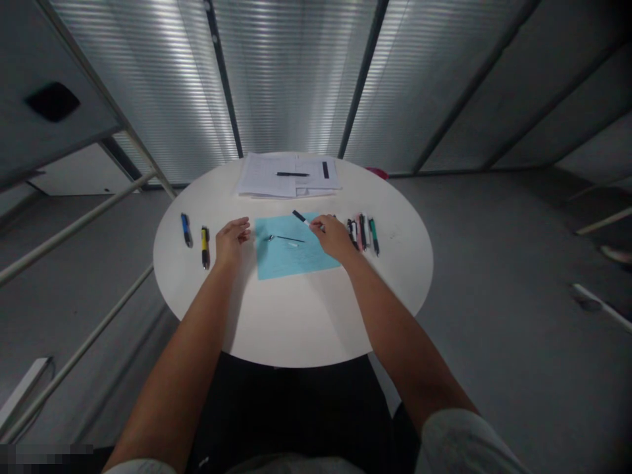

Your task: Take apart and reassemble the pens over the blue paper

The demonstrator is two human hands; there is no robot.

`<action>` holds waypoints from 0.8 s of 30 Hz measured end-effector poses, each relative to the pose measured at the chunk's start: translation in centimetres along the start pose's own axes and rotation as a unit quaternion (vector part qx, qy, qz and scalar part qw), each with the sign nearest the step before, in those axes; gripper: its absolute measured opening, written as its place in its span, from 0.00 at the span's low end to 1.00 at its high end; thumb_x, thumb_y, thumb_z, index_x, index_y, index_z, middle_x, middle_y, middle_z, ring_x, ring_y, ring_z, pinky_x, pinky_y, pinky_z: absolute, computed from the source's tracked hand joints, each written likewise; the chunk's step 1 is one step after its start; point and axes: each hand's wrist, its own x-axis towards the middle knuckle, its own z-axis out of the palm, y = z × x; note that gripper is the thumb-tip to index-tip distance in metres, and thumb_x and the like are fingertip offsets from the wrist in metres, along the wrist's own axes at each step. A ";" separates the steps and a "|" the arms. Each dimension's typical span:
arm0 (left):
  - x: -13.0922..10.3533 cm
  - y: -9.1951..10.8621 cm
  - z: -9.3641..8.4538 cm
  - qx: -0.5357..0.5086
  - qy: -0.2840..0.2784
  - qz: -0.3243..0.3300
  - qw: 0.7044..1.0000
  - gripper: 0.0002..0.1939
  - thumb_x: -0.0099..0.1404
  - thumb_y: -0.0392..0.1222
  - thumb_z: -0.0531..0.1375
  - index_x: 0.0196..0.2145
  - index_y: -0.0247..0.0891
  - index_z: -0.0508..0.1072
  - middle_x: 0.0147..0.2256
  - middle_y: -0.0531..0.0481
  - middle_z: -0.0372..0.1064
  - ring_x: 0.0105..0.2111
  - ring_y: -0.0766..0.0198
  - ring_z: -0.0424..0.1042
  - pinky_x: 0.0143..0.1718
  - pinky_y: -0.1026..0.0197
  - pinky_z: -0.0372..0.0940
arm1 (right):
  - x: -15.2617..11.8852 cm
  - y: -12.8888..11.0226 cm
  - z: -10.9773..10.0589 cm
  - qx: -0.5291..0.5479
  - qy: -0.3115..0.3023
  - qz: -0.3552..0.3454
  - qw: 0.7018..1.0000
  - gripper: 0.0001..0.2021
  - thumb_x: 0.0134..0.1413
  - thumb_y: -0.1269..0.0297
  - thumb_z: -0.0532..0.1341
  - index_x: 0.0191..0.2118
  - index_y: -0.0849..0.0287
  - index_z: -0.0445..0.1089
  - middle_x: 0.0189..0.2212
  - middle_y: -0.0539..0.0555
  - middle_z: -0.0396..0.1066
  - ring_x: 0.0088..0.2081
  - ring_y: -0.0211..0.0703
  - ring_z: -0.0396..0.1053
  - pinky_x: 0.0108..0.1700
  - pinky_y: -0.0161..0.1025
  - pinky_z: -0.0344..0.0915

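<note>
My right hand (330,236) pinches a short black-and-white pen part (299,216) over the upper right of a light blue sheet (276,266). Its black end points away to the upper left. Past the left edge of that sheet, my left hand (233,238) hovers with loosely curled, parted fingers and nothing in it. On the blue paper lie a thin dark pen refill (291,239), a tiny dark piece (271,237) at its left end and a small whitish piece (293,245) just below it. These small pieces are too tiny to identify.
Several pens (363,232) lie side by side to the right of my right hand. A blue pen (185,229) and a yellow-and-black pen (205,247) rest at the left. White papers (266,178) bearing a black pen (293,174) lie at the back of the round white table (296,329).
</note>
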 end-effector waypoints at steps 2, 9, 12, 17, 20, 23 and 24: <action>-0.3 -0.3 0.1 0.084 -0.016 0.040 0.995 0.11 0.53 0.38 0.59 0.35 0.42 0.77 0.35 0.49 0.72 0.33 0.64 0.69 0.41 0.54 0.65 | 0.1 -0.3 -0.1 0.075 0.020 -0.010 0.997 0.09 0.61 0.61 0.55 0.42 0.58 0.69 0.39 0.55 0.73 0.38 0.42 0.69 0.43 0.41 0.63; -2.9 -0.3 2.3 0.446 -0.167 0.271 0.836 0.15 0.62 0.41 0.58 0.45 0.45 0.78 0.43 0.42 0.69 0.47 0.50 0.64 0.52 0.43 0.55 | -0.3 -2.4 -0.5 0.166 0.045 -0.026 0.985 0.09 0.57 0.62 0.56 0.43 0.56 0.62 0.34 0.53 0.72 0.35 0.40 0.70 0.41 0.40 0.67; -3.9 -0.3 3.5 0.527 -0.237 0.290 0.763 0.18 0.65 0.44 0.57 0.51 0.48 0.76 0.48 0.40 0.68 0.49 0.47 0.61 0.48 0.43 0.54 | -0.4 -2.4 -0.6 0.193 0.055 -0.032 0.979 0.16 0.56 0.62 0.56 0.51 0.56 0.60 0.34 0.52 0.71 0.35 0.40 0.70 0.41 0.40 0.67; -4.2 -0.4 4.3 0.552 -0.258 0.297 0.735 0.12 0.65 0.47 0.57 0.43 0.47 0.79 0.44 0.41 0.70 0.48 0.46 0.60 0.47 0.44 0.53 | -0.3 -2.3 -1.0 0.210 0.055 -0.016 0.976 0.23 0.59 0.60 0.54 0.59 0.54 0.57 0.35 0.52 0.71 0.35 0.40 0.69 0.39 0.38 0.66; -3.9 -0.3 4.1 0.519 -0.248 0.284 0.767 0.09 0.64 0.46 0.59 0.37 0.45 0.79 0.41 0.42 0.72 0.47 0.48 0.62 0.48 0.45 0.54 | -0.4 -2.4 -1.2 0.202 0.063 -0.009 0.977 0.15 0.60 0.59 0.53 0.50 0.56 0.64 0.36 0.52 0.70 0.36 0.41 0.68 0.40 0.39 0.66; -3.5 -0.2 3.8 0.426 -0.214 0.242 0.845 0.10 0.64 0.47 0.59 0.35 0.41 0.78 0.36 0.44 0.74 0.40 0.53 0.67 0.46 0.49 0.58 | -0.6 -2.6 -1.5 0.180 0.064 -0.012 0.982 0.11 0.59 0.63 0.51 0.44 0.56 0.66 0.38 0.53 0.69 0.38 0.42 0.67 0.43 0.41 0.65; -3.4 -0.1 3.6 0.378 -0.194 0.221 0.878 0.11 0.64 0.48 0.58 0.36 0.41 0.77 0.34 0.45 0.74 0.37 0.55 0.68 0.44 0.52 0.60 | -0.7 -2.7 -1.6 0.167 0.054 -0.022 0.984 0.10 0.59 0.64 0.51 0.42 0.57 0.67 0.39 0.53 0.69 0.39 0.42 0.67 0.44 0.41 0.64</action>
